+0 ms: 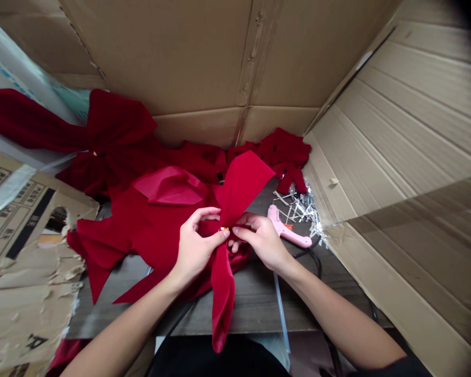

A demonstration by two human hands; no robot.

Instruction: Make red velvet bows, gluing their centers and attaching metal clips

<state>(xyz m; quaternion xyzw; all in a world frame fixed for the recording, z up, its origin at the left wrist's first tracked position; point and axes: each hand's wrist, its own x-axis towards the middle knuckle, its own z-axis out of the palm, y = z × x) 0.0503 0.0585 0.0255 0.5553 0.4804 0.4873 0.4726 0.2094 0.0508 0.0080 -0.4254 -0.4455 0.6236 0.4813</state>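
Note:
A red velvet bow (241, 186) is held upright on edge over the middle of the table, one loop pointing up and the other (223, 314) hanging toward me. At its pinched centre shows a small gold-coloured tie (223, 229). My left hand (198, 235) grips the bow's centre from the left, thumb against the gold tie. From the right, my right hand (259, 235) pinches the centre too, its thumb near the tie and its other fingers partly hidden behind the fabric. More red velvet fabric (153, 225) lies under and left of my hands.
A pink glue gun (290, 228) lies right of my hands, with silvery strips (304, 207) behind it. Another large red bow (113, 131) sits at back left. Cardboard walls (196, 57) enclose the back and right; a torn carton (23, 251) stands left. A clear glue stick (281, 309) crosses the table's front edge.

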